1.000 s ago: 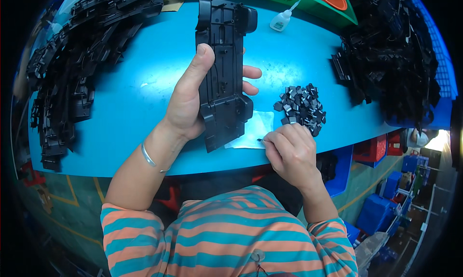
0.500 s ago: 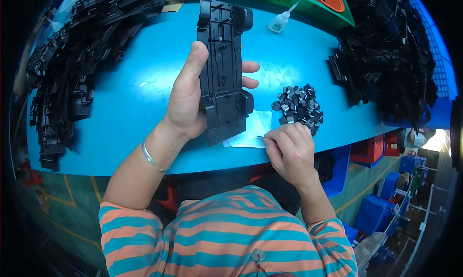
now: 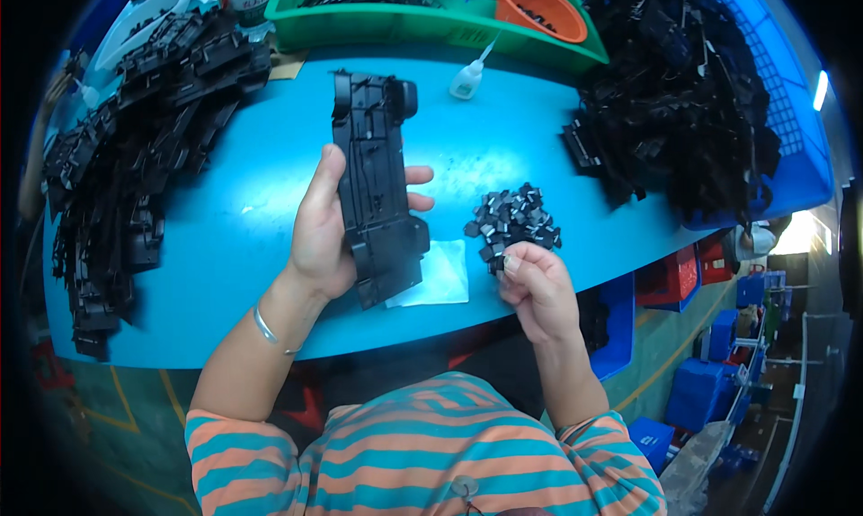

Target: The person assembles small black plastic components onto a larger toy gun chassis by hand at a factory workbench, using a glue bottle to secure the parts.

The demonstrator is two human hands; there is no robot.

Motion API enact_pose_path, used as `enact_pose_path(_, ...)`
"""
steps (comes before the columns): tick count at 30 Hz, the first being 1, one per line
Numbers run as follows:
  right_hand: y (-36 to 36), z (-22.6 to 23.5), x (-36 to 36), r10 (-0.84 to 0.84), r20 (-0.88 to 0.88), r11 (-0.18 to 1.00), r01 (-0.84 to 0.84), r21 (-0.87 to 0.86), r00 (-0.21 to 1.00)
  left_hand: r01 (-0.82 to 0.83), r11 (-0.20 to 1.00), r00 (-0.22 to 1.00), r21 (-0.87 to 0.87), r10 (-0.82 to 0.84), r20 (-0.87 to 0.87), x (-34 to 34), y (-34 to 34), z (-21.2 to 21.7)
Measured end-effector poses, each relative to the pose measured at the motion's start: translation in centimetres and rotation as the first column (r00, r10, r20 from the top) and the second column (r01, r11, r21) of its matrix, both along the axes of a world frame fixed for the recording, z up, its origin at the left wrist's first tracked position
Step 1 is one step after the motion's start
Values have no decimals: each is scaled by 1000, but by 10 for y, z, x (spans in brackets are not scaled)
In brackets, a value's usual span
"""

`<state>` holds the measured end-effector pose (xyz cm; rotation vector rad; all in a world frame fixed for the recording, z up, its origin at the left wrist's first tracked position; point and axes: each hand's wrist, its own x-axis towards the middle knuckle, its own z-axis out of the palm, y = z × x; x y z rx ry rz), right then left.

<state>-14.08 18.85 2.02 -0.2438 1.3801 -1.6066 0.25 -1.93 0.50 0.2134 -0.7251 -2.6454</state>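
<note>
My left hand [image 3: 316,233] is wrapped round a long black plastic toy car chassis [image 3: 373,183]. The part stands up from the palm above the blue table, its ribbed side facing me. My thumb lies along its left edge and fingertips show beyond its right edge. My right hand [image 3: 547,296] is closed in a pinch at the near edge of a heap of small black plastic pieces [image 3: 514,217]. What sits between those fingertips is too small to make out. A white sheet [image 3: 445,278] lies on the table between the hands, partly behind the chassis.
A small white dropper bottle [image 3: 466,81] stands beyond the heap. Behind it is a green crate [image 3: 431,29] with an orange bowl [image 3: 544,13] in it. Black plastic parts [image 3: 148,147] are piled on the left; more [image 3: 670,93] fill the right, by a blue basket [image 3: 814,170].
The view has shifted, so the table appears lower. My right hand has gone from over the white sheet to the heap's near edge. My left hand still holds the chassis.
</note>
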Motion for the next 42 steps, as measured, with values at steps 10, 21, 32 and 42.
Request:
enact_pose_path(10,-2,-3,-1,39,245,993,-10,-118,969,-30,999,998,33,28,55,-2,0,0)
enact_pose_path(21,-5,3,17,162,-706,984,-57,170,689,-12,1000,999,11,11,32,-2,-1,-3)
enact_pose_path(32,-19,18,26,180,-977,976,-104,192,-118,58,996,994,72,-50,-98,-1,-4,-8)
enact_pose_path(42,-14,28,23,31,-927,998,-69,5,373,-110,993,993,-33,112,49,4,-10,-17)
